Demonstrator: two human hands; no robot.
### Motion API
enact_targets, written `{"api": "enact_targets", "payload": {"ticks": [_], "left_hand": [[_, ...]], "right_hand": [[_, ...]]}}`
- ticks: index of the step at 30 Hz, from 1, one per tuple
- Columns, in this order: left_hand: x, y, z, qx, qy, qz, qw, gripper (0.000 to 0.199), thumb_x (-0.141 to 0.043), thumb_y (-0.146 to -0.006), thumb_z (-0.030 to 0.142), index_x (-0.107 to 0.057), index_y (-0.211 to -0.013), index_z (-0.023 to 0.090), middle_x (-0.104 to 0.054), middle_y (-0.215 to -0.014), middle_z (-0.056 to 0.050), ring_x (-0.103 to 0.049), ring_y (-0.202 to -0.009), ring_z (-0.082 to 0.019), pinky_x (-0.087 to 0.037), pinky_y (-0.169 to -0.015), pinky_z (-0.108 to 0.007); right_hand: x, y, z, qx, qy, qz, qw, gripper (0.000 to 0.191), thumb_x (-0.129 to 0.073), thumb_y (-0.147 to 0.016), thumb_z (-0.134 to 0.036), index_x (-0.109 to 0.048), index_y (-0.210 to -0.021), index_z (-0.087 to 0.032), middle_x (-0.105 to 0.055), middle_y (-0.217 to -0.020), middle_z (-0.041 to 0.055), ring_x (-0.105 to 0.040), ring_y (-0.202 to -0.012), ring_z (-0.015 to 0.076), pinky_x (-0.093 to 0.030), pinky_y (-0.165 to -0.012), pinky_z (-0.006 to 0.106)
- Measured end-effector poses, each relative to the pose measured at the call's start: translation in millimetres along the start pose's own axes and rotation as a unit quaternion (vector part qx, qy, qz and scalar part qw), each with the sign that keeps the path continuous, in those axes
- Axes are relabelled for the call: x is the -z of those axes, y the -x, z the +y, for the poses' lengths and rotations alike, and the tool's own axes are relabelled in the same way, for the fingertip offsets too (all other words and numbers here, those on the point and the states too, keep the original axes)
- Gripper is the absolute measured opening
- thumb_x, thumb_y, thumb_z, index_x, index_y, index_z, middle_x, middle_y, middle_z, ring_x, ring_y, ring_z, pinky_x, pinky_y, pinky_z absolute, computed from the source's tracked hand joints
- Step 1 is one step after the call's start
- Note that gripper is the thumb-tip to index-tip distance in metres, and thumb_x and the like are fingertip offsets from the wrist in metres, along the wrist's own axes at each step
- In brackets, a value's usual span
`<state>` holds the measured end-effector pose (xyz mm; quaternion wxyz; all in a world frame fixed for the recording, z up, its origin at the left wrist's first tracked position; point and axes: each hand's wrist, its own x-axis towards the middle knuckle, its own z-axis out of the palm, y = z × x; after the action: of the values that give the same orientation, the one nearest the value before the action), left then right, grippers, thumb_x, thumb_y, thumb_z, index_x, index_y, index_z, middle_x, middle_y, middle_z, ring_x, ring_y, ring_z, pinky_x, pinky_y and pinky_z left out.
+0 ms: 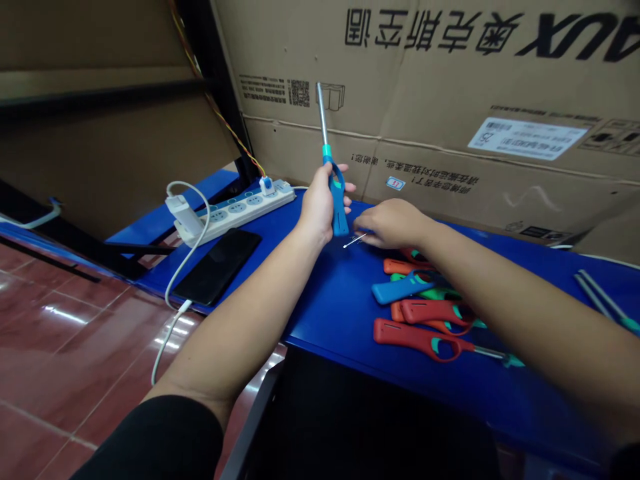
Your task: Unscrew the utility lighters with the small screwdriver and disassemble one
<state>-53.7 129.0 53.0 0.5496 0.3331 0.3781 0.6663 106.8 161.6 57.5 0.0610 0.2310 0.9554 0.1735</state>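
Upright in my left hand (320, 203) is a blue lighter (339, 207) with a long metal tube and a green collar. My right hand (393, 223) is just to its right, low over the blue table, its fingers closed on a thin metal tool (354, 241) whose tip points left, below the lighter's handle. Beneath my right forearm lie several long lighters: a red one (410, 337) nearest the front edge, another red one (430, 311), a light blue one (397, 289), and green and orange ones partly covered.
A white power strip (237, 210) with a plug and charger sits at the back left, beside a black phone (219, 267) on a white cable. A large cardboard box (425, 87) stands behind the table (320, 307). Metal tubes (597, 293) lie far right.
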Motion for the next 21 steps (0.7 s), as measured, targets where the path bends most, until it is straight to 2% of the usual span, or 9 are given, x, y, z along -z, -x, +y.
{"api": "enact_targets", "payload": {"ticks": [3, 5, 7, 9, 11, 13, 16, 18, 21], "left_hand": [[-3.5, 5.7, -2.6, -0.001, -0.006, -0.085, 0.996, 0.044, -0.033, -0.100, 0.045, -0.061, -0.120, 0.017, -0.065, -0.072, 0.000, -0.053, -0.049, -0.008, -0.042, -0.046, -0.018], [-7.0, 11.7, -7.7, 0.022, -0.029, -0.152, 0.988, 0.042, -0.037, -0.100, 0.045, -0.063, -0.117, 0.017, -0.067, -0.073, -0.001, -0.054, -0.048, -0.009, -0.043, -0.045, -0.019], [-11.0, 19.6, -14.7, 0.052, -0.072, -0.215, 0.973, 0.039, -0.046, -0.097, 0.048, -0.066, -0.107, 0.016, -0.068, -0.072, -0.004, -0.054, -0.046, -0.010, -0.043, -0.044, -0.021], [-15.0, 29.1, -21.9, 0.079, -0.120, -0.275, 0.951, 0.037, -0.053, -0.094, 0.050, -0.066, -0.097, 0.016, -0.071, -0.074, -0.007, -0.055, -0.046, -0.011, -0.043, -0.043, -0.023], [-19.0, 39.1, -27.5, 0.099, -0.160, -0.340, 0.922, 0.036, -0.056, -0.092, 0.052, -0.063, -0.100, 0.017, -0.073, -0.080, -0.008, -0.054, -0.046, -0.011, -0.043, -0.044, -0.023], [-23.1, 48.6, -30.8, 0.116, -0.210, -0.407, 0.881, 0.039, -0.058, -0.092, 0.051, -0.059, -0.114, 0.019, -0.073, -0.086, -0.008, -0.054, -0.047, -0.010, -0.044, -0.046, -0.022], [-28.5, 59.0, -33.2, 0.102, -0.286, -0.485, 0.820, 0.047, -0.060, -0.091, 0.050, -0.056, -0.128, 0.021, -0.073, -0.099, -0.008, -0.063, -0.060, -0.012, -0.050, -0.056, -0.024], [-30.7, 61.8, -34.7, 0.055, -0.310, -0.489, 0.814, 0.050, -0.059, -0.091, 0.052, -0.058, -0.130, 0.022, -0.071, -0.108, -0.009, -0.067, -0.076, -0.015, -0.053, -0.066, -0.027], [-30.9, 58.8, -37.8, -0.006, -0.325, -0.411, 0.852, 0.052, -0.052, -0.093, 0.057, -0.061, -0.129, 0.021, -0.069, -0.113, -0.010, -0.066, -0.085, -0.017, -0.052, -0.072, -0.028]], "right_hand": [[10.9, 29.1, 3.3, -0.063, 0.005, 0.137, 0.989, 0.037, -0.040, -0.096, -0.035, -0.068, -0.116, -0.023, -0.073, -0.110, 0.0082, -0.067, -0.086, 0.0213, -0.037, -0.062, 0.030], [21.7, 51.4, 5.1, -0.098, 0.034, 0.194, 0.975, 0.042, -0.036, -0.099, -0.036, -0.061, -0.131, -0.026, -0.063, -0.133, 0.0096, -0.066, -0.090, 0.0206, -0.038, -0.063, 0.031], [33.5, 71.5, 7.2, -0.108, 0.062, 0.179, 0.976, 0.045, -0.035, -0.101, -0.038, -0.050, -0.144, -0.033, -0.049, -0.152, 0.0068, -0.066, -0.092, 0.0200, -0.037, -0.062, 0.031], [43.4, 87.5, 9.5, -0.109, 0.080, 0.124, 0.983, 0.048, -0.037, -0.101, -0.037, -0.044, -0.148, -0.035, -0.047, -0.153, 0.0051, -0.066, -0.092, 0.0207, -0.034, -0.059, 0.030], [49.4, 100.4, 11.0, -0.101, 0.090, 0.057, 0.989, 0.047, -0.041, -0.099, -0.032, -0.047, -0.146, -0.032, -0.059, -0.142, 0.0054, -0.066, -0.088, 0.0209, -0.029, -0.056, 0.030], [52.0, 112.7, 10.5, -0.077, 0.093, 0.004, 0.993, 0.042, -0.045, -0.097, -0.026, -0.056, -0.137, -0.030, -0.069, -0.126, 0.0050, -0.065, -0.080, 0.0189, -0.024, -0.054, 0.029], [54.2, 136.0, 9.4, -0.035, 0.084, -0.030, 0.995, 0.035, -0.049, -0.094, -0.021, -0.065, -0.125, -0.027, -0.074, -0.113, 0.0039, -0.062, -0.071, 0.0158, -0.021, -0.053, 0.029], [56.0, 158.1, 14.5, -0.037, 0.078, -0.025, 0.996, 0.034, -0.052, -0.091, -0.019, -0.067, -0.121, -0.027, -0.074, -0.112, 0.0033, -0.061, -0.067, 0.0150, -0.021, -0.053, 0.029], [56.0, 203.1, 40.5, -0.082, 0.050, -0.002, 0.995, 0.032, -0.058, -0.088, -0.021, -0.070, -0.117, -0.028, -0.074, -0.113, 0.0024, -0.061, -0.063, 0.0136, -0.026, -0.054, 0.028]]}}
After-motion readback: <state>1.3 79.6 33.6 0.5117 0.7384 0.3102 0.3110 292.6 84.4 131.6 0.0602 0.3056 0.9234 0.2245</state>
